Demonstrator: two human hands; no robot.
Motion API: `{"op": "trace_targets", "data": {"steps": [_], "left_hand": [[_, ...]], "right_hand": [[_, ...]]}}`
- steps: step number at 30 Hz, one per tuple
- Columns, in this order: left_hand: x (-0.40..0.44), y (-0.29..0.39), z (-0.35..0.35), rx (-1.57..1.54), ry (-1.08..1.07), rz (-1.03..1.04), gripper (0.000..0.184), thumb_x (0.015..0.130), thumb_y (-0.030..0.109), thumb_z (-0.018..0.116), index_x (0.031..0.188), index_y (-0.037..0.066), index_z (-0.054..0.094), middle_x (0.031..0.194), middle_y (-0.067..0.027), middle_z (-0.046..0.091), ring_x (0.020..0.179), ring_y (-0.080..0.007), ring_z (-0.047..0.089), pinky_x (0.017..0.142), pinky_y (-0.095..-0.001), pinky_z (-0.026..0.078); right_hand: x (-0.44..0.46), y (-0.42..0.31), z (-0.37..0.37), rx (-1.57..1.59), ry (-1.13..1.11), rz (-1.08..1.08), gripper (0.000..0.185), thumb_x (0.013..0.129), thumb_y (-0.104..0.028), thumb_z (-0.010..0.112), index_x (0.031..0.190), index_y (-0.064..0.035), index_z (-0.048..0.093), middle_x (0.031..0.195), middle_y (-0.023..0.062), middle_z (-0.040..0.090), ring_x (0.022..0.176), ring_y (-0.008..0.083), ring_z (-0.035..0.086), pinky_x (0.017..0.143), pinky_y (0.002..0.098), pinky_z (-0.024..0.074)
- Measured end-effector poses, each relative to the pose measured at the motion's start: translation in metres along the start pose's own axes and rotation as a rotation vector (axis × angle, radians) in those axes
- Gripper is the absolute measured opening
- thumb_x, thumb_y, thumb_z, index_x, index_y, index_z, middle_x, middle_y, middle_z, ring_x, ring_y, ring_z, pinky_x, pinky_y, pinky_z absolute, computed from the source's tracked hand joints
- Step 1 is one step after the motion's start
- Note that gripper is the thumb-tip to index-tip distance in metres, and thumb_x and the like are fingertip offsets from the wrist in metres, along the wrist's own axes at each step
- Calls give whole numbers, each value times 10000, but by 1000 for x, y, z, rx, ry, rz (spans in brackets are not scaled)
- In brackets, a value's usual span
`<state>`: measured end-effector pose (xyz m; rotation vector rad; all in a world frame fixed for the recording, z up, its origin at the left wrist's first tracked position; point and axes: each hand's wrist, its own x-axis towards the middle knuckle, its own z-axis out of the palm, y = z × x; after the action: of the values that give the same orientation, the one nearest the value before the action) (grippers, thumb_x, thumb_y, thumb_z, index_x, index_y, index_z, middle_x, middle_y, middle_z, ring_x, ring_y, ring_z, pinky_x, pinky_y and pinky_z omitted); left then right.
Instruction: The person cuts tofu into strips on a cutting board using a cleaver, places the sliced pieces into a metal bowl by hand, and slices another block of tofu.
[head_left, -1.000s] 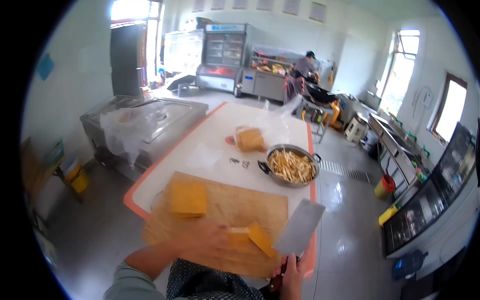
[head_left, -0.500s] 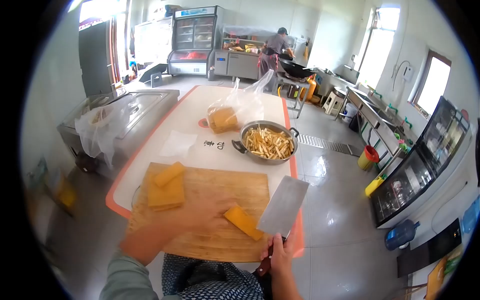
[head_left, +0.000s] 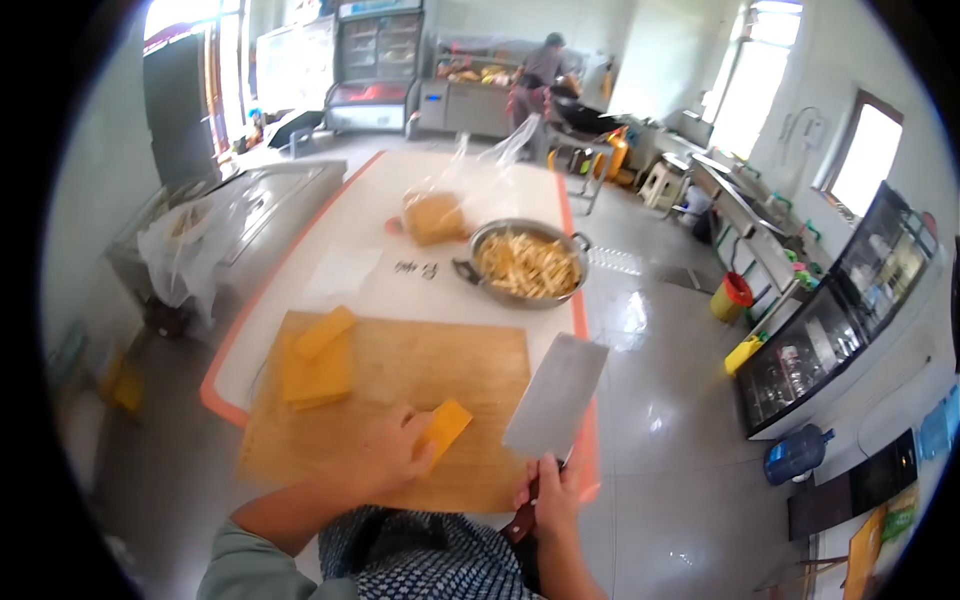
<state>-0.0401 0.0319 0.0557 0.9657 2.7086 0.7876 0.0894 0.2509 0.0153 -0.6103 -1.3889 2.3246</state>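
Note:
My left hand [head_left: 388, 450] is over the wooden cutting board [head_left: 440, 350], its fingers closed on one end of an orange-yellow slab [head_left: 447, 424]. My right hand [head_left: 548, 500] grips the brown handle of a cleaver [head_left: 558, 395], whose broad blade hangs over the board's right edge. At the board's left lies a stack of square yellow slabs [head_left: 316, 372], with a narrower piece [head_left: 326, 332] resting across its top. Behind the board stands a metal pot [head_left: 528, 298] filled with pale cut strips [head_left: 527, 262].
A clear plastic bag [head_left: 485, 185] with more yellow slabs [head_left: 435, 218] sits farther back on the white table [head_left: 300, 265]. Another person [head_left: 536, 85] stands by a large wok [head_left: 583, 117]. Left is a steel counter [head_left: 290, 190]; sinks line the right wall.
My left hand has taken hold of the slab and turned it, its near end now toward me. A narrow piece has come to lie on the stack. The camera view has shifted.

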Motion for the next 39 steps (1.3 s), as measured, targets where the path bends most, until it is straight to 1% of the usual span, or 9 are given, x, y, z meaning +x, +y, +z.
{"op": "trace_targets", "data": {"steps": [6,12,14,17,22,25,30,34,39], "left_hand": [[-40,16,10,166,212,159,423,930,325,681,1243,44,634,1209,-177,582,1128,-361,592,944,-457,491],[-24,17,20,182,224,257,522,935,310,695,1346,9,582,1362,-242,516,1284,-415,509,1072,-464,444],[-18,14,33,185,247,298,522,921,267,699,1344,-12,574,1368,-245,514,1310,-423,491,1093,-468,433],[-11,-2,51,111,282,374,524,895,184,691,1344,-51,557,1393,-251,509,1342,-436,471,1113,-477,426],[-18,-13,49,-81,221,352,531,852,83,654,1348,-74,547,1441,-263,495,1344,-452,474,1088,-484,451],[-12,-19,36,-80,272,408,486,891,87,613,1340,-85,545,1363,-272,549,1264,-431,543,1069,-447,468],[14,-57,-31,-393,-49,-12,527,961,179,635,1421,-33,488,1306,-254,609,1142,-401,639,997,-410,507],[2,-51,-28,-434,-30,-150,568,961,262,676,1422,-14,492,1302,-230,602,1171,-377,610,1022,-409,485],[-8,-33,5,248,200,39,645,908,325,723,1421,5,499,1325,-219,587,1244,-385,535,1076,-443,437]], "right_hand": [[2,-16,5,-58,-87,-38,691,1070,-62,450,1625,-157,50,849,92,531,514,138,508,455,294,482],[2,-65,22,-504,-238,-499,476,1063,-82,494,1474,-3,266,887,92,556,575,104,539,508,240,466],[3,-77,20,-541,-227,-512,539,1039,-59,549,1507,0,290,824,80,550,591,125,563,542,252,472],[-1,-98,30,-1036,-216,-509,451,1029,-155,611,1415,39,480,1145,259,664,1008,368,680,894,427,524],[-2,-83,25,-1132,-270,-359,463,1031,-151,605,1437,23,467,1164,259,673,1071,368,682,924,416,521],[6,-60,10,-1029,-267,-379,449,1035,-114,582,1443,23,454,1061,209,690,877,285,711,771,371,555],[3,-33,15,-420,-186,-150,394,1046,-53,514,1412,9,383,743,52,537,507,94,484,441,256,422],[4,-16,13,-265,-184,-77,358,1048,-42,495,1378,-2,363,702,49,510,516,115,488,455,279,454],[5,-10,6,-192,-177,-55,332,1048,-45,481,1361,-54,372,812,70,524,526,136,504,452,290,468]]}}
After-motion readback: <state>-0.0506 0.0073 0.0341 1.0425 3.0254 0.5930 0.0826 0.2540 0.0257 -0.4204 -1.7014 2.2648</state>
